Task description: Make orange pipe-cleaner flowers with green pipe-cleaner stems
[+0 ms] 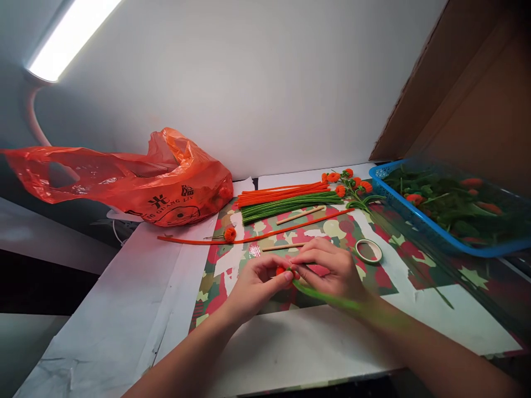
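Observation:
My left hand (259,282) pinches a small orange pompom bud (281,271) between thumb and fingers. My right hand (332,268) is closed beside it, fingers curled on a green pipe cleaner (327,297) that trails, blurred, toward my right forearm. Both hands meet over the red, green and cream patterned sheet (385,276) near the table's front. Behind them lie two wooden sticks (286,246), a long orange pipe cleaner (290,228) and another orange bud (229,234).
Bundles of orange (282,194) and green pipe cleaners (290,205) lie at the back. Finished orange flowers (350,185) rest beside a blue basket (418,224) of more flowers at right. A tape roll (369,250) sits right of my hands. An orange plastic bag (136,177) is at left.

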`<action>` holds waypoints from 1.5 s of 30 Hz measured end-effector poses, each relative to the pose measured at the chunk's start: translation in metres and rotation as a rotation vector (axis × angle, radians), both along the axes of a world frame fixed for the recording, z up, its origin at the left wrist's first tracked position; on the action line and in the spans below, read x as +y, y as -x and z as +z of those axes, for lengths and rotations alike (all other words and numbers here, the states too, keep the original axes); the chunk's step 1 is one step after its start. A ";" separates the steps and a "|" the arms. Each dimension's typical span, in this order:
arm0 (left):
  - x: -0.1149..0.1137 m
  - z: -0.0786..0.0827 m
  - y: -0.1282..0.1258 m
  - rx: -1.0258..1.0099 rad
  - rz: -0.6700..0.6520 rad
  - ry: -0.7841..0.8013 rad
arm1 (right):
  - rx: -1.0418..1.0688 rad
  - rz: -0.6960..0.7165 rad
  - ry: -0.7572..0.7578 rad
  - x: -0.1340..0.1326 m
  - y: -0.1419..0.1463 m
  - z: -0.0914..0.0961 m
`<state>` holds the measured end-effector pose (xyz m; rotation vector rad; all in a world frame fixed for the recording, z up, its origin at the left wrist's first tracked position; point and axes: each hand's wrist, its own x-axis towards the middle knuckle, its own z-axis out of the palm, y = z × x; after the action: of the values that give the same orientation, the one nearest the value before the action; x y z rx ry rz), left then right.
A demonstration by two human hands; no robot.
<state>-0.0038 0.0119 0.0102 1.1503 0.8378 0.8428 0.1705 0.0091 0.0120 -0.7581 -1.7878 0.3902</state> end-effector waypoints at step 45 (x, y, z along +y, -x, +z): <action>-0.003 -0.004 -0.010 0.036 0.298 0.035 | 0.081 0.018 0.077 -0.006 0.012 -0.014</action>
<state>0.0063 0.0093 0.0062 1.0256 1.0672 1.0493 0.1585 0.0034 -0.0018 -0.7696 -1.7126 0.4981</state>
